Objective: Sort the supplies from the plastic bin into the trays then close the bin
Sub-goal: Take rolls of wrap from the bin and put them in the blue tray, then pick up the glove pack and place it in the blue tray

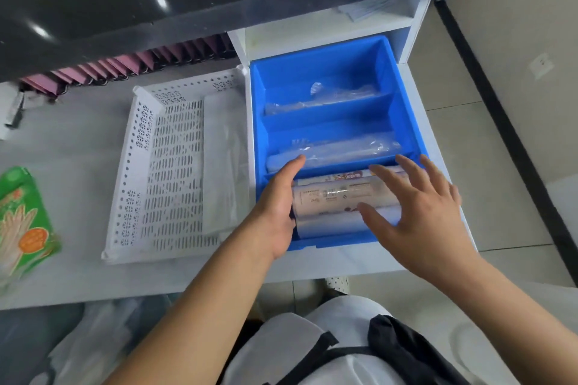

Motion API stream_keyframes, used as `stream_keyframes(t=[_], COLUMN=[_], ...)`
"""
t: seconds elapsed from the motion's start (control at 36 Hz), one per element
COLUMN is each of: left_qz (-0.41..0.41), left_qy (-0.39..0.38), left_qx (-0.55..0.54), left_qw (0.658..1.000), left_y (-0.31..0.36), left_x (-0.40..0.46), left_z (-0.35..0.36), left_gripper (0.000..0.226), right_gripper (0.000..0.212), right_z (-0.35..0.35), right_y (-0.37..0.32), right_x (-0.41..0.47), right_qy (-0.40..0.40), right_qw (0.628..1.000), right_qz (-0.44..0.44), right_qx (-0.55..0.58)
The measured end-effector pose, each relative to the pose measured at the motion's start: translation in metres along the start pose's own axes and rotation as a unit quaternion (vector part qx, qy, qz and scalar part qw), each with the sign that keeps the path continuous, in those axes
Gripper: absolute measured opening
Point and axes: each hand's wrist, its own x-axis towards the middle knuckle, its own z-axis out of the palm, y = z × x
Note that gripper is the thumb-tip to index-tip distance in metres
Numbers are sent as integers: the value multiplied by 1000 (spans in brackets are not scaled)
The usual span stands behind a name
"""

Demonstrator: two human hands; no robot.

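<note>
A blue divided tray point(403, 94) stands on the white counter, with three compartments. Clear plastic-wrapped packs lie in the far compartment point(319, 100) and the middle one point(337, 150). In the near compartment lie rolls of plastic bags point(331, 197) with printed labels. My left hand point(278, 206) rests against the left end of the rolls, fingers together. Over the right end of the rolls my right hand point(419, 209) hovers with fingers spread, thumb touching them. A white perforated tray point(162, 166) sits to the left, holding a flat white packet point(223, 166) along its right side.
A green pack of gloves point(22, 219) lies at the counter's left edge. Pink folders point(131, 62) line the back under a black countertop. A white shelf unit point(328, 28) stands behind the blue tray. Tiled floor is to the right; plastic bags point(93, 337) lie below the counter.
</note>
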Motion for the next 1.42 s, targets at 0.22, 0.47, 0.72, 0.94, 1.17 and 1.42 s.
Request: stream_keyframes(t=[0.22, 0.47, 0.72, 0.94, 1.17, 1.42], left_qz=[39, 351, 215, 118, 153, 145], left_qy=[-42, 126, 349, 348, 332, 326], left_qx=[0, 258, 237, 122, -35, -103], left_qw=[998, 891, 881, 922, 930, 929], left_y=[-6, -42, -149, -224, -204, -132], left_x=[-5, -71, -122, -166, -168, -131], left_z=[-24, -154, -337, -460, -524, -583], left_gripper=[21, 77, 87, 67, 65, 63], right_gripper=[63, 58, 56, 49, 50, 53], right_z=[-1, 39, 139, 207, 237, 295], right_y=[-22, -117, -249, -373, -438, -511], right_x=[-18, -52, -84, -102, -70, 29], right_qy=[2, -54, -185, -247, -309, -319], right_qw=[1000, 991, 946, 905, 919, 922], right_qz=[11, -119, -263, -345, -238, -59], right_qx=[-8, 0, -23, -11, 57, 213])
